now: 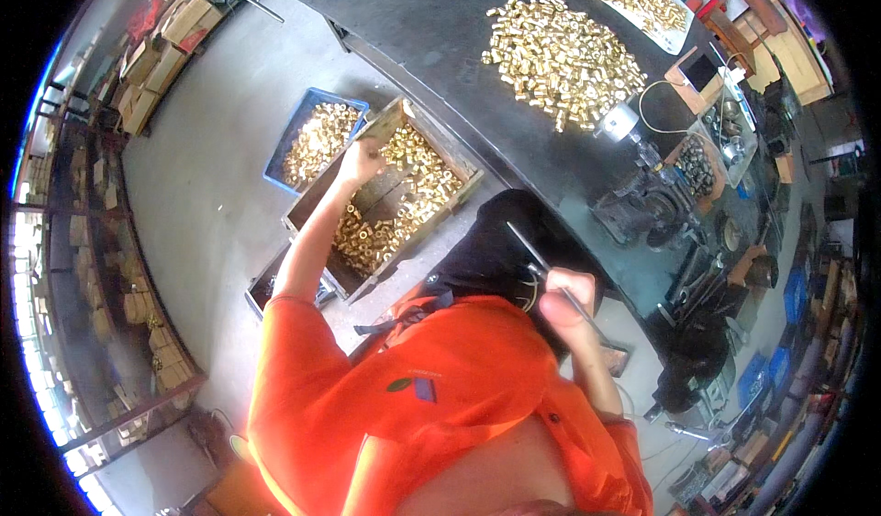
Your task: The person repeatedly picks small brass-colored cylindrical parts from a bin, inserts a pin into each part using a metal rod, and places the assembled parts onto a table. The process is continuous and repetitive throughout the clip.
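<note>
My left arm reaches out to a wooden box (471, 186) partly filled with small brass fittings (439, 175). My left hand (362, 161) is inside the box's far left part, beside the fittings. Its fingers are curled together, and whatever they may hold is hidden. Close to the table's edge, my right hand (569, 298) is closed around a thin metal rod (528, 243), which slants from upper left to lower right. The rod sticks out on both sides of my fist.
A blue bin (278, 161) of brass fittings stands on the floor beside the box. On the dark table (440, 53) lie a large pile of brass fittings (560, 57), a white tray (677, 39) with more, and a small machine (642, 206). Shelves (87, 268) line the left.
</note>
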Demonstrator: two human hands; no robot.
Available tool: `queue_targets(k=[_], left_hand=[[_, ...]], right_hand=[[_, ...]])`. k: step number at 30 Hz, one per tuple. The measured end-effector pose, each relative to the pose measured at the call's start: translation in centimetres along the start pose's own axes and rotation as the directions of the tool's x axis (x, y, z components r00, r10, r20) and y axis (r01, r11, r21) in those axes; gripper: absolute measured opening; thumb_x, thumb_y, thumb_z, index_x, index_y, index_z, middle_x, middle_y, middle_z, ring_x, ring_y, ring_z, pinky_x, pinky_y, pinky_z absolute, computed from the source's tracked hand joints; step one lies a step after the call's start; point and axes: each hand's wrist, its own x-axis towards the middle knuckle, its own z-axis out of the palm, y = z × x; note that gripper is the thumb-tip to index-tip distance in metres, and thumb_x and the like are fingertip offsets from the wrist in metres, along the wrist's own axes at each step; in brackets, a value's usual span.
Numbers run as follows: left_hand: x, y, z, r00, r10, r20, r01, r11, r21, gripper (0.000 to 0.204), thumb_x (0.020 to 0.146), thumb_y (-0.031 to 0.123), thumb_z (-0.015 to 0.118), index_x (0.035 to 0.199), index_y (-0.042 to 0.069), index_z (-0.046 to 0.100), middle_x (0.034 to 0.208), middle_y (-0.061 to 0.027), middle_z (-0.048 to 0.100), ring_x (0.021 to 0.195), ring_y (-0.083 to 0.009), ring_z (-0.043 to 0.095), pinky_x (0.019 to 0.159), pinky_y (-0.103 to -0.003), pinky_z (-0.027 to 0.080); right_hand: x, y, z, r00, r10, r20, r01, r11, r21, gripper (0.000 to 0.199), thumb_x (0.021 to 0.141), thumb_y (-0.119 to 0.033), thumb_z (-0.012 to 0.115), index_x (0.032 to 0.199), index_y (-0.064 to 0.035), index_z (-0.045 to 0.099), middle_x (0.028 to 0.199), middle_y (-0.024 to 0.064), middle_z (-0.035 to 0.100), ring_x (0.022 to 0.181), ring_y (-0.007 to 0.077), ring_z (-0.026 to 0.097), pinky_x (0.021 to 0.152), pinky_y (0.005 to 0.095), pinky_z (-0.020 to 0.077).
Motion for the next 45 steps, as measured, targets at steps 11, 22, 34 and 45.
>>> queue_targets(k=[11, 22, 34, 45], left_hand=[[1.8, -0.4, 5.3, 0.965, -0.247, 0.088, 0.13, 0.742, 0.658, 0.042, 0.078, 0.032, 0.061, 0.106, 0.002, 0.056, 0.088, -0.0168, 0.067, 0.085, -0.0335, 0.065, 0.073, -0.044, 0.052], [-1.3, 4.0, 1.8, 0.946, -0.311, 0.094, 0.324, 0.919, -0.223, 0.031, 0.078, 0.026, 0.063, 0.088, -0.003, 0.062, 0.071, -0.015, 0.065, 0.067, -0.0278, 0.066, 0.063, -0.039, 0.052], [-11.4, 24.4, 2.2, 0.739, 0.279, 0.612, 0.64, -0.01, -0.768, 0.03, 0.091, 0.024, 0.053, 0.087, -0.006, 0.055, 0.056, -0.0156, 0.057, 0.046, -0.0282, 0.06, 0.057, -0.041, 0.054], [-11.1, 26.9, 1.1, 0.795, 0.403, 0.454, 0.209, 0.52, -0.828, 0.018, 0.09, 0.011, 0.06, 0.098, -0.006, 0.059, 0.076, -0.0112, 0.065, 0.072, -0.0184, 0.066, 0.071, -0.029, 0.054]], right_hand=[[-0.7, 0.4, 0.2, 0.997, 0.072, 0.021, -0.071, 0.996, -0.059, 0.034, 0.065, -0.018, 0.063, 0.056, -0.0037, 0.034, 0.054, 0.0039, 0.031, 0.05, 0.0146, 0.032, 0.047, 0.03, 0.0236], [-0.6, 0.4, 0.3, 1.0, 0.017, 0.021, -0.015, 0.993, -0.121, 0.028, 0.063, -0.013, 0.062, 0.056, -0.0035, 0.036, 0.053, 0.0061, 0.032, 0.047, 0.0176, 0.034, 0.045, 0.0316, 0.0257], [1.9, -2.1, 0.7, 0.994, -0.102, 0.036, 0.106, 0.983, -0.153, 0.022, 0.063, -0.005, 0.057, 0.057, -0.0024, 0.036, 0.053, 0.0084, 0.034, 0.044, 0.0198, 0.036, 0.044, 0.0329, 0.0281], [1.3, -2.6, 0.9, 0.991, -0.134, -0.011, 0.126, 0.954, -0.272, 0.016, 0.063, -0.004, 0.059, 0.06, -0.0027, 0.043, 0.054, 0.0102, 0.043, 0.043, 0.0241, 0.046, 0.043, 0.034, 0.0365]])
